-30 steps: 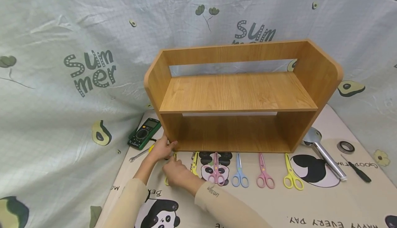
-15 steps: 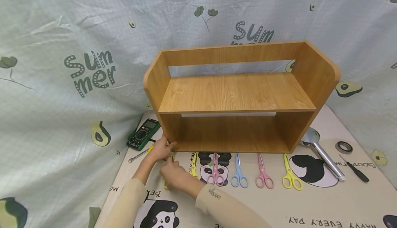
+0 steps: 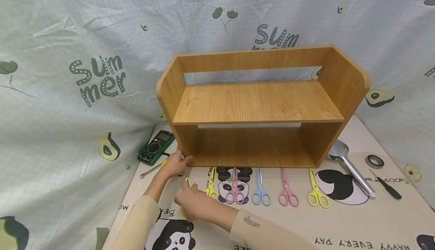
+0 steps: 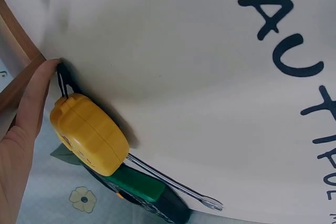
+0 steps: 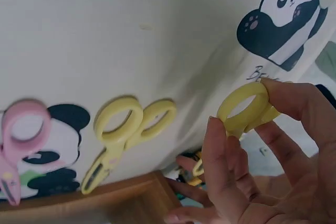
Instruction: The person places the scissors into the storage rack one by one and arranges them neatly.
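My right hand (image 3: pixel 191 203) pinches the ring handles of small yellow scissors (image 3: pixel 186 184) and holds them just over the panda mat (image 3: pixel 340 223), blades pointing at the shelf. In the right wrist view the fingers (image 5: pixel 231 161) curl round the yellow scissors' ring (image 5: pixel 245 107). My left hand (image 3: pixel 176 163) rests against the lower left corner of the wooden shelf (image 3: pixel 255 102); in the left wrist view a straight finger (image 4: pixel 31 103) lies along the shelf's edge (image 4: pixel 16 45). A row of scissors lies before the shelf: yellow (image 3: pixel 210 185), pink (image 3: pixel 233 190), blue (image 3: pixel 261 193), pink (image 3: pixel 288 194), yellow (image 3: pixel 317 196).
A green multimeter (image 3: pixel 156 148), a wrench (image 3: pixel 151 170) and a yellow tape measure (image 4: pixel 89 135) lie left of the shelf. On the right are a silver metal tool (image 3: pixel 353 174), a tape roll (image 3: pixel 374 161) and a black screwdriver (image 3: pixel 385 187). Printed cloth hangs behind.
My right hand has drawn the yellow scissors back from the shelf toward me and lifted them slightly. The left hand has stayed at the shelf corner.
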The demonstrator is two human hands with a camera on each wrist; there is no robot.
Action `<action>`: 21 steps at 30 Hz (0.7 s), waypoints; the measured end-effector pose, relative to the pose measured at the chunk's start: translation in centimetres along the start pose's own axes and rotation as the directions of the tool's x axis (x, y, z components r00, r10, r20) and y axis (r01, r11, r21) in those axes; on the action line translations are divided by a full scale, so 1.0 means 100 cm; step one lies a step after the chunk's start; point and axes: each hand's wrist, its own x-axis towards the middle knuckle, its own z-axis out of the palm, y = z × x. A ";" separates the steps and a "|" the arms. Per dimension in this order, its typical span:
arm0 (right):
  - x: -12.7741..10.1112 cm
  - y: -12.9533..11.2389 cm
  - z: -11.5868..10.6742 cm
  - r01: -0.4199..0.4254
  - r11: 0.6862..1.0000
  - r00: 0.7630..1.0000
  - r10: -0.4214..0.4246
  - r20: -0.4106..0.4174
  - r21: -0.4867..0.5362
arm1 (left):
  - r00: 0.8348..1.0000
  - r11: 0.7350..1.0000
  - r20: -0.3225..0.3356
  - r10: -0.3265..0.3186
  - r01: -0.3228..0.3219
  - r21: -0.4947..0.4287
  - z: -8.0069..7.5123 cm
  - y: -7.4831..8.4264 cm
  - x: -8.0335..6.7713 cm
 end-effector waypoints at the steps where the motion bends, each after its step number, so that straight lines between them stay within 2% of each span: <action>1: -0.003 0.001 -0.001 0.005 1.000 1.000 -0.005 -0.001 -0.003 | 1.000 1.000 0.004 -0.006 0.006 -0.001 0.000 0.000 0.000; 6: -0.017 0.005 -0.010 0.028 0.999 1.000 -0.028 -0.002 -0.022 | 1.000 1.000 0.013 -0.021 0.021 0.013 -0.001 0.001 0.000; 10: -0.027 0.008 -0.026 0.042 0.999 0.999 -0.042 0.004 -0.029 | 1.000 1.000 0.019 -0.015 0.015 0.015 0.000 0.000 -0.001; 17: -0.045 0.012 -0.079 0.090 0.993 0.995 -0.092 -0.024 -0.075 | 0.999 0.999 0.017 0.033 -0.033 0.013 0.000 0.001 -0.002; 21: -0.053 0.018 -0.113 0.091 0.996 0.996 -0.091 -0.001 -0.019 | 0.996 0.994 -0.006 0.089 -0.089 0.069 -0.002 0.001 -0.004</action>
